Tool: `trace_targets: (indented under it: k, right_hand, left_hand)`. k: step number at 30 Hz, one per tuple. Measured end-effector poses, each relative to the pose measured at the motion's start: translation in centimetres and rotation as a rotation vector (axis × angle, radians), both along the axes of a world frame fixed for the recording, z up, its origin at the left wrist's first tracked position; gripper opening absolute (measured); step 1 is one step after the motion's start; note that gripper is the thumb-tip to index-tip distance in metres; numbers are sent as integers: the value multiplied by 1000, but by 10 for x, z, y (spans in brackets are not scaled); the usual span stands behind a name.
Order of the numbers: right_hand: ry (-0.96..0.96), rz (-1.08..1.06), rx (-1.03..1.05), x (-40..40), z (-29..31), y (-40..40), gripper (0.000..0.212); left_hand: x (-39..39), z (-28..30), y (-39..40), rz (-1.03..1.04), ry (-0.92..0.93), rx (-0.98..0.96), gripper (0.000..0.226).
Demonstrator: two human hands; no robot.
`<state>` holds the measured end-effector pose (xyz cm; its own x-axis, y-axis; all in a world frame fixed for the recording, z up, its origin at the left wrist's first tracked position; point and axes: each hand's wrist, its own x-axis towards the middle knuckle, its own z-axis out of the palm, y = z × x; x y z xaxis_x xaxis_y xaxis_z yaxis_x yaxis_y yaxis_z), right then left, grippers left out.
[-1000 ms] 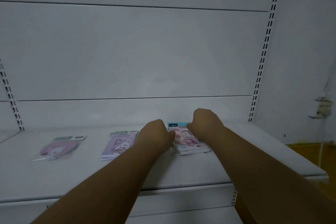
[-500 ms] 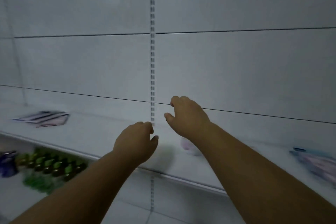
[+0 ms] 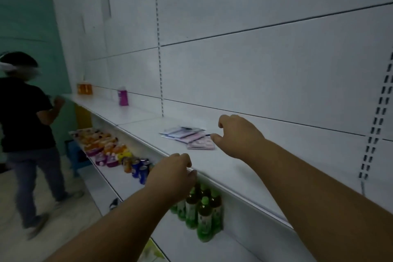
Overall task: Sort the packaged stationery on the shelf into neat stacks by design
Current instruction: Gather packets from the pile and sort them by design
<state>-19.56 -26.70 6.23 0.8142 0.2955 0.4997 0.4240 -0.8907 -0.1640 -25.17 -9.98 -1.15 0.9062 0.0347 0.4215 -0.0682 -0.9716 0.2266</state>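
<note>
— So, where is the packaged stationery [image 3: 188, 136]?

— Just right of the frame's centre, lying flat on the white shelf [image 3: 229, 168] in a loose, fanned spread: pink and lilac packets overlapping one another, not squared up.

— And the hands?

— The right hand [image 3: 239, 136] hovers above the shelf just beside the packets' right edge, its fingers [image 3: 223, 120] loosely curled and its thumb out toward them, holding nothing. The left hand [image 3: 172, 174] is lower, at centre, over the shelf's front lip, fingers relaxed and bent, also holding nothing (whether it touches the lip, I cannot tell).

— Anything else around?

— Green bottles [image 3: 202, 212] stand on the lower shelf under the left hand. Further left along it sit blue cans [image 3: 141, 169] and colourful snack packs [image 3: 100, 142]. At the far end of the upper shelf, toward the upper left, stand a purple container [image 3: 123, 97] and an orange box [image 3: 84, 88]. A person in a black shirt [image 3: 25, 117] is at the left edge, blurred.
</note>
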Motion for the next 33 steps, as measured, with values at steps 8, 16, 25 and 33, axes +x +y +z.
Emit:
trace_targets:
  k: [8, 16, 25, 33]
  right_hand:
    - [135, 25, 0, 136, 15, 84, 37]
    - [252, -117, -3, 221, -25, 151, 39]
    - [532, -552, -80, 243, -41, 215, 40]
    - [522, -745, 205, 231, -26, 230, 38]
  left_hand:
    - [115, 11, 85, 62, -27, 14, 34]
    - [232, 0, 155, -41, 23, -24, 32]
    - [340, 5, 195, -216, 238, 95, 49]
    - [362, 15, 211, -381, 343, -215, 26]
